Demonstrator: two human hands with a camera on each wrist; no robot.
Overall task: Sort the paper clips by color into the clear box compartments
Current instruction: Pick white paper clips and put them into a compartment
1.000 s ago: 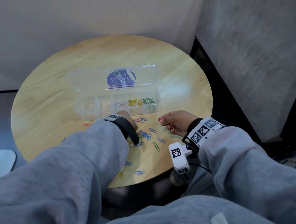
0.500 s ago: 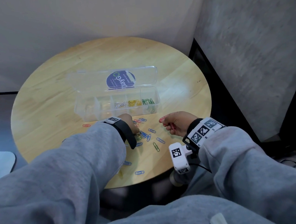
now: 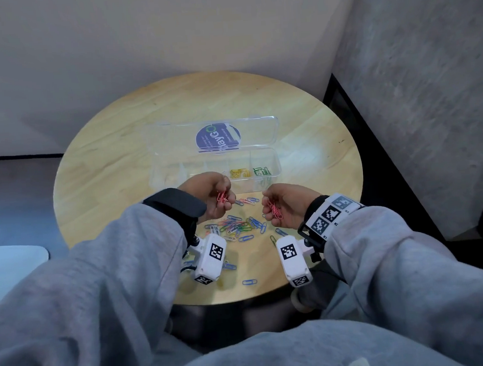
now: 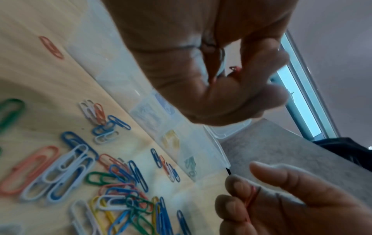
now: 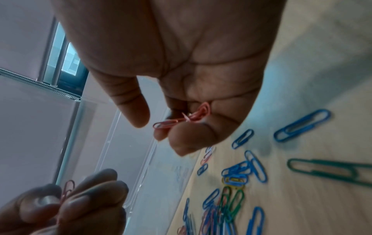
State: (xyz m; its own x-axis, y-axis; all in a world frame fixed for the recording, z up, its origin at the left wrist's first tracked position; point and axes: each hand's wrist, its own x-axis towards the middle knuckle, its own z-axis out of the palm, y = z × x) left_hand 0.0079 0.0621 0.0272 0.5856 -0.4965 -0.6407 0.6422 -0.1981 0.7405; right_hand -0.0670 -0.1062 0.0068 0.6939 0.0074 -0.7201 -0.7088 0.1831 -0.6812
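Observation:
A clear compartment box (image 3: pixel 159 174) lies open on the round wooden table (image 3: pixel 104 163), with yellow clips (image 3: pixel 238 173) and green clips (image 3: pixel 261 171) in its right compartments. My left hand (image 3: pixel 215 196) is raised in front of the box, palm up, fingers curled round a bunch of red clips (image 3: pixel 222 197) (image 4: pixel 234 70). My right hand (image 3: pixel 282 205) hovers beside it, gripping more red clips (image 3: pixel 275 209) (image 5: pixel 187 118). A mixed heap of loose clips (image 3: pixel 237 226) (image 4: pixel 112 182) (image 5: pixel 231 182) lies on the table below both hands.
The box lid (image 3: pixel 211 136) with a round purple sticker lies flat behind the compartments. Single clips (image 3: pixel 249 282) are scattered toward the near table edge. A grey wall (image 3: pixel 428 98) stands right of the table. My grey-trousered legs fill the foreground.
My left hand has lifted off the clip heap and turned palm up with red clips in it. The right hand has risen slightly, still holding red clips.

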